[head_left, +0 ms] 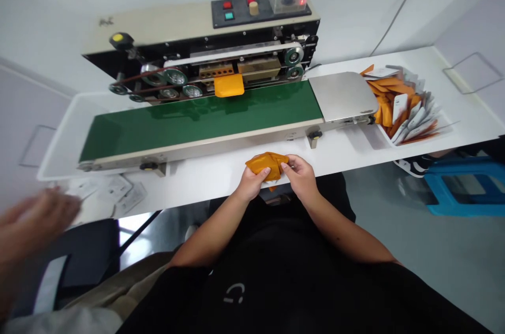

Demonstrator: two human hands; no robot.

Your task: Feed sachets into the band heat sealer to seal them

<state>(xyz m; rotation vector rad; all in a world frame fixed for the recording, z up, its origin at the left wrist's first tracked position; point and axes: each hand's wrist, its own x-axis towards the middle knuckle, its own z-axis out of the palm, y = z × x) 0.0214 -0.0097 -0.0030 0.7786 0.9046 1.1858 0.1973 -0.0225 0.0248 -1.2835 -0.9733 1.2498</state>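
Several orange pouches (263, 163) are held between my two hands, close to my body at the table's front edge. My left hand (251, 181) grips their left side, its thumb lying on the front. At their right edge, my right hand (300, 175) pinches with thumb and fingers. Behind my hands stands a band sealing machine (165, 29) with a green conveyor belt (197, 121). Another orange pouch (229, 85) hangs from the machine's rollers over the belt.
A bin (389, 139) piled with orange and silver pouches stands right of the metal plate (343, 94). At left are a white bin (59, 137), flat packets (132, 197) and another person's blurred hand (47, 218). A blue stool (465, 186) is on the floor at right.
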